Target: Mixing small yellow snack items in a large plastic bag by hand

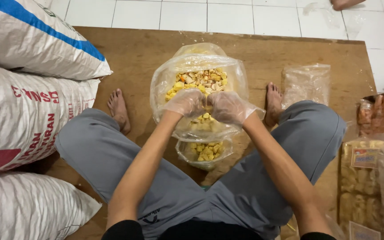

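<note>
I log: small bag (205, 153) part filled with yellow snack pieces; large bag (199, 84) much left; left grip (186, 102), right grip (227, 107) both closed on large bag rim, gloved

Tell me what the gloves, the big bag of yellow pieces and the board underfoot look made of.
Gloves on the left hand and right hand: thin clear plastic film, crinkled, skin showing through. Large clear bag of yellow snack pieces: glossy transparent plastic, contents visible through it. Flat brown board: apparently plywood or hardboard, matte, with faint grain.
</note>
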